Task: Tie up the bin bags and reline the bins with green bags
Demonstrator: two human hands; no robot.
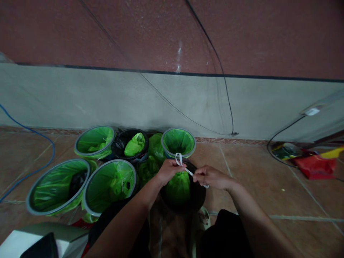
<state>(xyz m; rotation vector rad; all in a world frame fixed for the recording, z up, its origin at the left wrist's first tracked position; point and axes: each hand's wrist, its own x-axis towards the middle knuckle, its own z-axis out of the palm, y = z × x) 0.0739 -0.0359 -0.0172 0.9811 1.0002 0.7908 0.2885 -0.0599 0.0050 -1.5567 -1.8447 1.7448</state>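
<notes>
A green plastic bag (178, 189) sits inside a dark round bin (197, 196) between my feet. Above it, my left hand (170, 170) pinches a white drawstring (178, 157), which forms a loop over the fingers. My right hand (209, 177) is closed on the same drawstring a little to the right, with a short end showing below the fingers. A stretch of the string runs taut between the two hands. The bag's gathered top lies just beneath my left hand and is partly hidden by it.
Several grey-rimmed bins with green liners (59, 186) stand to the left, beside a black-lined bin (130, 143) holding a green bundle. A blue cable (40, 168) crosses the floor at far left. A white box (34, 240) is at lower left; a red bag (313, 166) lies at right.
</notes>
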